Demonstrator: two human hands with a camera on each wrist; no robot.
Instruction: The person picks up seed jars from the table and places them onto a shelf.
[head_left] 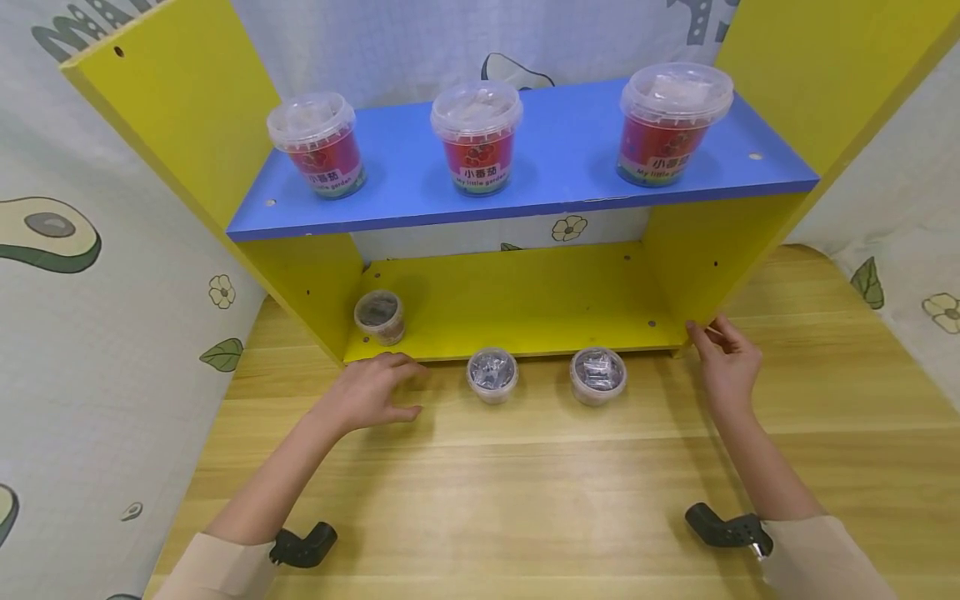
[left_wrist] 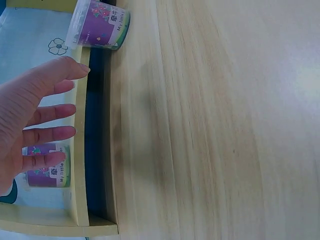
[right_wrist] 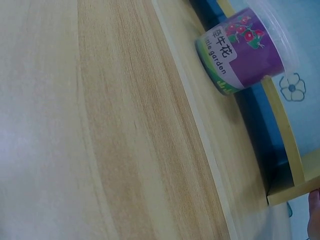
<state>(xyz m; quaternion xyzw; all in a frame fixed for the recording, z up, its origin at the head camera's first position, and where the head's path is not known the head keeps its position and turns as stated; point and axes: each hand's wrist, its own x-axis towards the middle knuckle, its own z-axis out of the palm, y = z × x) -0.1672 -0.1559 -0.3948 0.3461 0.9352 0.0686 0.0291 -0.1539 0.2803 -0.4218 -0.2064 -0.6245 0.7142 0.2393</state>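
My left hand (head_left: 372,390) hovers over the front edge of the yellow lower shelf (head_left: 510,300), fingers spread and holding nothing. Behind it, a small lidded plastic cup (head_left: 379,317) stands on that shelf at the left; the left wrist view shows the purple label of this shelf cup (left_wrist: 47,167) partly behind the fingers. Two similar cups, a middle one (head_left: 492,375) and a right one (head_left: 597,375), stand on the table before the shelf. At the lower right corner, my right hand (head_left: 727,358) touches the yellow side panel (head_left: 690,258); the right wrist view catches only fingers (right_wrist: 314,215).
Three cups with red labels, left (head_left: 322,146), middle (head_left: 478,137) and right (head_left: 667,125), stand on the blue upper shelf (head_left: 562,158). The unit rests on a wooden table (head_left: 510,500). Patterned cloth (head_left: 150,333) hangs around it.
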